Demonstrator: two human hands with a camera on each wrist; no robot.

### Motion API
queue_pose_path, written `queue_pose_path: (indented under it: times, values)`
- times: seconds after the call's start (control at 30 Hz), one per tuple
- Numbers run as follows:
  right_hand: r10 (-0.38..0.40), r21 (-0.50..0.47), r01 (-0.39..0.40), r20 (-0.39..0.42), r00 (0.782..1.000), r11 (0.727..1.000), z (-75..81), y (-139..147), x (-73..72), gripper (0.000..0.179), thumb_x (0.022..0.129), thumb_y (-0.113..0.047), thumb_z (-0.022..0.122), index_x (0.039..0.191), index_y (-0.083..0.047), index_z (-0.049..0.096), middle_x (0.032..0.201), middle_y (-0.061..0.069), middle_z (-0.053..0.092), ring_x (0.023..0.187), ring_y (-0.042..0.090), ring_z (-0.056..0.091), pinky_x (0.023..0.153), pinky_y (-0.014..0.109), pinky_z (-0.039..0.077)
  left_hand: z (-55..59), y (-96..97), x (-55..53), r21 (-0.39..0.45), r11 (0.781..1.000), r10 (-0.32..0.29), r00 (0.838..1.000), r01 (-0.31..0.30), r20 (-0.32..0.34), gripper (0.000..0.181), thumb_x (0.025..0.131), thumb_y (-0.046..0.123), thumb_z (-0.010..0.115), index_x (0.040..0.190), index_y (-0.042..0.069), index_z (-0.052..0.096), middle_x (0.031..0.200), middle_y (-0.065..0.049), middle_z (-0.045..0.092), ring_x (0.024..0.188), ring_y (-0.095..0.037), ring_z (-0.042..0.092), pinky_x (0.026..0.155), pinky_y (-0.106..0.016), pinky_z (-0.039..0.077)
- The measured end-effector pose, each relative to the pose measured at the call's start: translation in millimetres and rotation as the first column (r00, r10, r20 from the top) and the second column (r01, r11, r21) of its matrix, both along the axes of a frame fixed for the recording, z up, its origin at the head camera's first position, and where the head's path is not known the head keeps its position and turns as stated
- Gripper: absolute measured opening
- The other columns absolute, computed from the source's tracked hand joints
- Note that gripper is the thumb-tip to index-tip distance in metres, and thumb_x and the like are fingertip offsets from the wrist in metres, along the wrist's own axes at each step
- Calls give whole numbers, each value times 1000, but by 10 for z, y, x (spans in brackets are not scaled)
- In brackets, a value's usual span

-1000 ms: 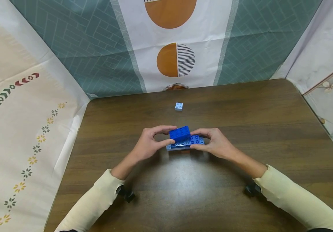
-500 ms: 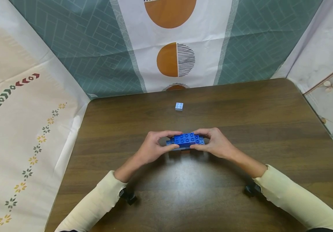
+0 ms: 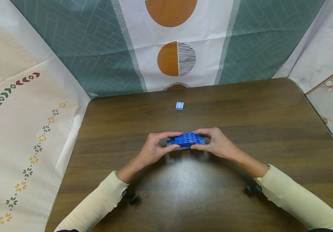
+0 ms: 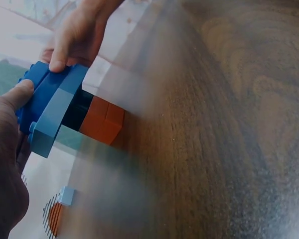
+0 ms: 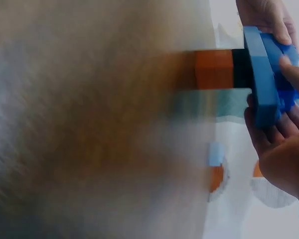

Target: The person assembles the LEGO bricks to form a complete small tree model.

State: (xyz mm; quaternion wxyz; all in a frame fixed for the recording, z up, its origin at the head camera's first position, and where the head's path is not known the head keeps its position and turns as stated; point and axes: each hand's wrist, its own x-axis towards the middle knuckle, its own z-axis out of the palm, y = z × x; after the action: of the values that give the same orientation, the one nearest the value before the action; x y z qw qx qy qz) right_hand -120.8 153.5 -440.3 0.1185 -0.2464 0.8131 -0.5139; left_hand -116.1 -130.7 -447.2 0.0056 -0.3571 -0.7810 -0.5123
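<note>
A stack of toy building bricks stands on the table between both hands. Its base is an orange brick (image 4: 102, 119), with a dark brick (image 5: 242, 68) above that. A wider light blue layer (image 4: 53, 116) spans across these, topped by darker blue bricks. The uppermost blue brick (image 3: 185, 139) has two rows of studs and lies lengthwise across the middle. My left hand (image 3: 154, 149) pinches that top brick, thumb on the near side, fingers on the far side. My right hand (image 3: 218, 143) grips the stack's right end the same way. The fingers' far ends are partly hidden.
A small light blue brick (image 3: 179, 106) with a two-by-two stud top lies behind the stack, toward the back edge. The brown wooden table (image 3: 241, 112) meets a patterned cloth (image 3: 96, 64) at the back, with pale cloths at both sides.
My left hand has lowered the blue brick, earlier tilted above the stack, and moved it slightly right; it now lies level on top. My right hand has stayed at the stack.
</note>
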Motion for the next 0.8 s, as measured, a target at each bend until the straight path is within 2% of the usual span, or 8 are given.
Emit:
queue_pose_path:
  times: [0.13,0.27,0.47,0.8]
  values:
    - [31,-47,-32,-25,999,998,128,31,-5,50,94,-17,85,141,-9,70,135,6,72,126,27,66,107,60,50,2,-2,2,-10,1000,-1,1000,1,-6,41,95,7,81,135,8,73,130,-7,74,120,-20,71,96,-48,60]
    - [38,-87,-45,-74,996,995,230,29,4,41,96,-13,82,136,-12,74,131,0,75,127,25,67,106,60,50,3,-7,1,-16,1000,1,1000,-1,-1,41,95,8,81,135,9,73,130,-6,74,120,-19,71,96,-48,59]
    - [18,-41,-22,-108,994,999,248,7,26,33,95,-15,82,128,-16,80,126,0,76,121,24,71,104,52,55,-4,-4,-5,-13,1000,-4,1000,4,6,41,95,10,82,135,9,73,131,-5,74,121,-17,70,97,-48,59]
    - [13,-48,-17,-92,996,999,220,7,20,30,95,-15,83,125,-15,81,122,2,78,118,24,72,101,55,56,-13,-1,-7,-3,1000,-7,1000,7,5,42,95,9,82,136,9,73,131,-5,74,121,-17,70,96,-47,59]
